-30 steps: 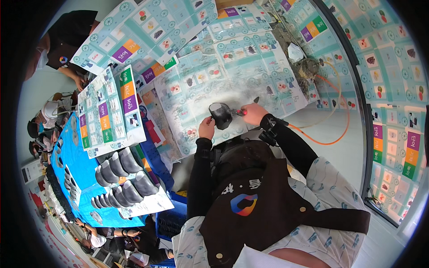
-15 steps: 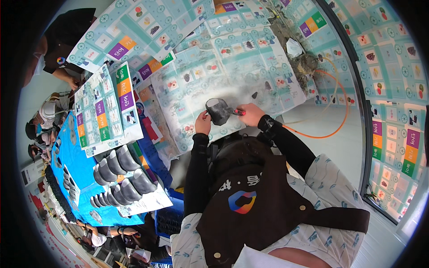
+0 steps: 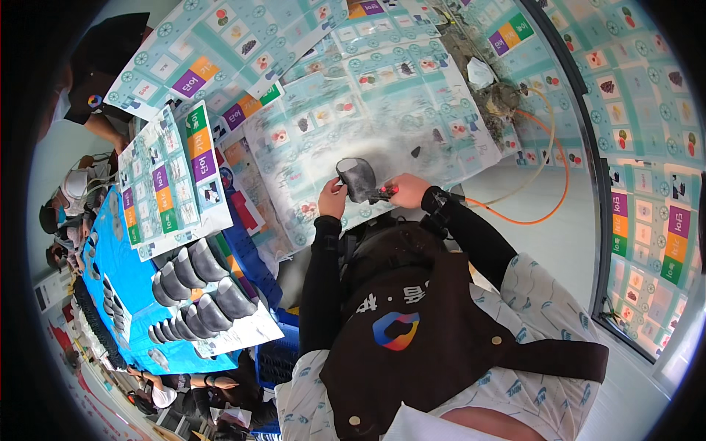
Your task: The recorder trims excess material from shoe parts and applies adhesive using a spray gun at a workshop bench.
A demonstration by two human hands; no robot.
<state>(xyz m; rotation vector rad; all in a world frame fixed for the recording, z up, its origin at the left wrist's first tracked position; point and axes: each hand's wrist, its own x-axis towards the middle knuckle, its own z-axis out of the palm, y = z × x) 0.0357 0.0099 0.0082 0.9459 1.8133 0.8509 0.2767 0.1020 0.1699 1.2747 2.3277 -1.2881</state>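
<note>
My left hand (image 3: 332, 200) pinches the left edge of a dark grey, curved, cap-shaped piece (image 3: 359, 180) with a paler patch on its upper end. In my right hand (image 3: 409, 192) is a small red-and-black handheld tool (image 3: 387, 192), its head against or very close to the piece's lower right edge. An orange hose (image 3: 507, 219) runs from near my right wrist to the right. Both hands are closed, low over the printed sheets of the worktop (image 3: 323, 173), which are smeared with grey dust. A small dark chip (image 3: 415, 152) lies on them beyond my right hand.
At left, similar dark curved pieces (image 3: 202, 312) stand in rows on a white board above a blue cloth (image 3: 95, 253). A blue crate (image 3: 250, 264) is by my left arm. Printed panels (image 3: 220, 51) stand beyond. A crumpled white wad (image 3: 480, 73) lies far right. Other people are at left.
My right hand has shifted slightly toward me with the tool, whose head is now lower along the piece's edge. The left hand keeps its hold, and the piece is slightly turned.
</note>
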